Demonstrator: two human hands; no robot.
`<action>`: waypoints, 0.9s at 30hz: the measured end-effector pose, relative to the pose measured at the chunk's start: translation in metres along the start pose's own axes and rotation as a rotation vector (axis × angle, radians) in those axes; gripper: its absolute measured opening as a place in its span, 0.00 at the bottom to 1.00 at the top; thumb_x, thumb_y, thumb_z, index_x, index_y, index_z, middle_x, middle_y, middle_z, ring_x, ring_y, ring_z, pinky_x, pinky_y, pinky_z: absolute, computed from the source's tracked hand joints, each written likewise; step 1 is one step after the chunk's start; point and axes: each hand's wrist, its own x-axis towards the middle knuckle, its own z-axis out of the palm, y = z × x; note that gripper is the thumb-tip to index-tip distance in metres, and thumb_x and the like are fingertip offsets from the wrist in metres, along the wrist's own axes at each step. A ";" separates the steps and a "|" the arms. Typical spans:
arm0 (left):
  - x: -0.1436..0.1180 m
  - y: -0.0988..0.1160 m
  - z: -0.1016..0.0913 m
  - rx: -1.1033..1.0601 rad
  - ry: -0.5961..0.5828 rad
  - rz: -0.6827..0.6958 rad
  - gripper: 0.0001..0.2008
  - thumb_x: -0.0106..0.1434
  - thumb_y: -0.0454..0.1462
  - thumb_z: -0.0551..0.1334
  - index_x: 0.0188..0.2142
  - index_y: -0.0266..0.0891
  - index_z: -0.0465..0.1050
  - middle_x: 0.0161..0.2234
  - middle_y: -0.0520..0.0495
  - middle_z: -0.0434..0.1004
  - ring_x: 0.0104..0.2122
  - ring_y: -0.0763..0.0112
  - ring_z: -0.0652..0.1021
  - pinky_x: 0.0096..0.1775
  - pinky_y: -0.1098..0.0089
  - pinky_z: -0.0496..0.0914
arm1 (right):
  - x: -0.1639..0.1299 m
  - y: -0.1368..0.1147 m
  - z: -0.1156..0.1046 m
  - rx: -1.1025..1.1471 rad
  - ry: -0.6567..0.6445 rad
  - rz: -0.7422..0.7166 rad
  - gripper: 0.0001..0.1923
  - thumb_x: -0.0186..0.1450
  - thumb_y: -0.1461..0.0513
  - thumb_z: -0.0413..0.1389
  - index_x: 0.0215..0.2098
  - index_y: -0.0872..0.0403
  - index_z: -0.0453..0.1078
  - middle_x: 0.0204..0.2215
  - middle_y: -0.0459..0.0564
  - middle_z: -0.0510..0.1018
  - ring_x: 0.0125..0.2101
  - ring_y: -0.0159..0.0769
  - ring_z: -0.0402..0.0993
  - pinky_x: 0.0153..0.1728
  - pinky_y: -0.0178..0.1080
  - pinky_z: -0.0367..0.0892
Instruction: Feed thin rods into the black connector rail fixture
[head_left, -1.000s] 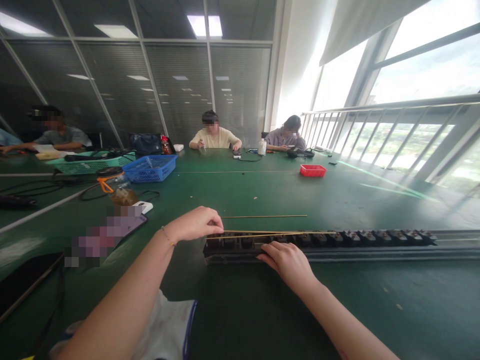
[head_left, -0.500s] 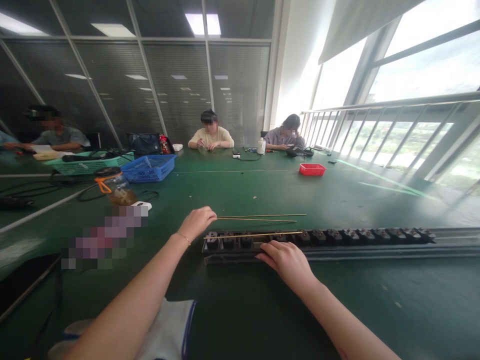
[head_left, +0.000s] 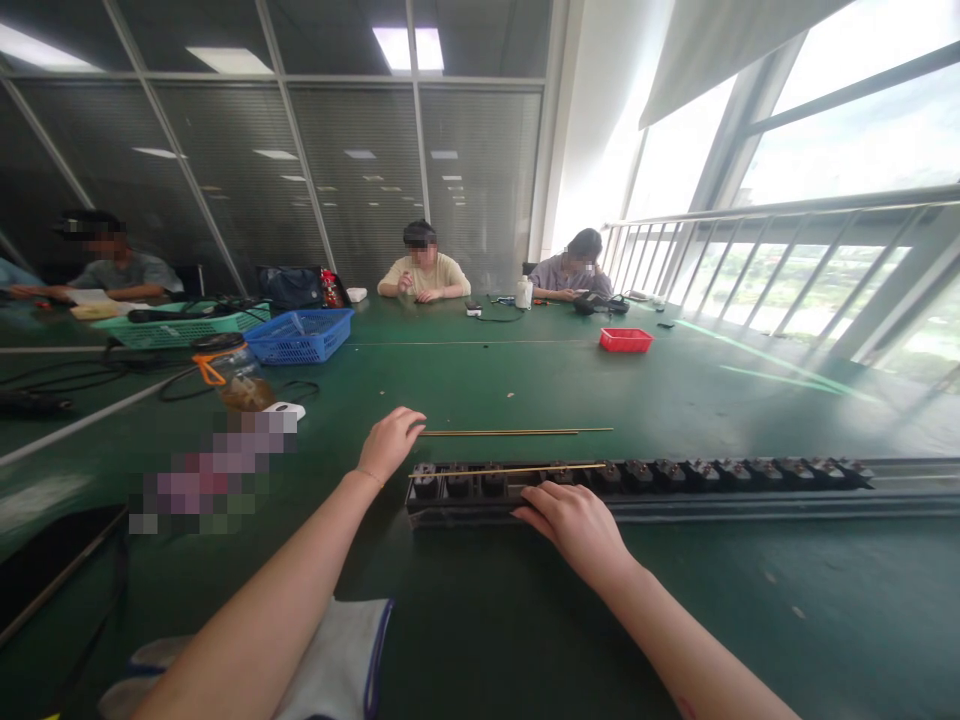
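My left hand point(head_left: 391, 443) is at the left ends of two thin wooden sticks point(head_left: 517, 432), which lie close together on the table beyond the rail. Its thumb and fingertips look slightly apart, with no stick clearly pinched. My right hand point(head_left: 574, 520) grips the near edge of a long black rail point(head_left: 465, 512), fingers over the top and thumb in front. A row of dark round-topped parts point(head_left: 667, 472) with coppery bits sits along this rail. Across the parts at its left end rests a third thin stick point(head_left: 540, 468). Some parts are hidden behind my right hand.
A red tray point(head_left: 626, 341), a blue basket point(head_left: 304, 337) and a green basket point(head_left: 180, 325) stand farther off. At left are a jar point(head_left: 244, 385) and a blurred-out object point(head_left: 202, 480). A grey cloth item point(head_left: 337, 650) lies under my left forearm. Several people sit across the table.
The stick at my left hand has gone from slanting to lying nearly parallel beside the other one. My left fingers have loosened and drawn slightly left. My right hand stays on the rail.
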 end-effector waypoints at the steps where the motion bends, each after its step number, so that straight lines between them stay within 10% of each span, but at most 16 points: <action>1: 0.002 0.002 -0.009 -0.044 0.058 -0.034 0.14 0.61 0.41 0.50 0.38 0.40 0.71 0.40 0.46 0.73 0.35 0.69 0.73 0.39 0.71 0.65 | 0.000 0.000 0.000 0.001 0.001 0.000 0.11 0.64 0.56 0.47 0.33 0.52 0.69 0.24 0.44 0.72 0.24 0.28 0.68 0.25 0.33 0.53; 5: 0.008 0.024 -0.064 -0.213 0.106 -0.092 0.18 0.59 0.47 0.51 0.38 0.39 0.72 0.36 0.47 0.75 0.34 0.69 0.73 0.37 0.72 0.65 | 0.000 -0.001 0.000 -0.001 -0.005 -0.002 0.11 0.63 0.57 0.48 0.33 0.52 0.69 0.24 0.44 0.73 0.25 0.28 0.69 0.25 0.33 0.53; 10: -0.007 0.065 -0.110 -0.161 -0.457 0.152 0.15 0.53 0.47 0.57 0.34 0.41 0.74 0.30 0.52 0.76 0.30 0.72 0.73 0.31 0.75 0.64 | 0.001 -0.001 0.000 -0.004 -0.005 0.004 0.11 0.63 0.56 0.48 0.32 0.52 0.69 0.24 0.43 0.72 0.24 0.29 0.68 0.25 0.33 0.53; 27: -0.019 0.087 -0.093 0.023 -0.516 0.320 0.08 0.56 0.36 0.55 0.28 0.41 0.73 0.27 0.52 0.75 0.28 0.73 0.73 0.30 0.75 0.61 | 0.001 -0.001 -0.001 0.006 -0.015 0.010 0.10 0.63 0.56 0.49 0.33 0.51 0.69 0.25 0.43 0.73 0.24 0.29 0.69 0.25 0.33 0.54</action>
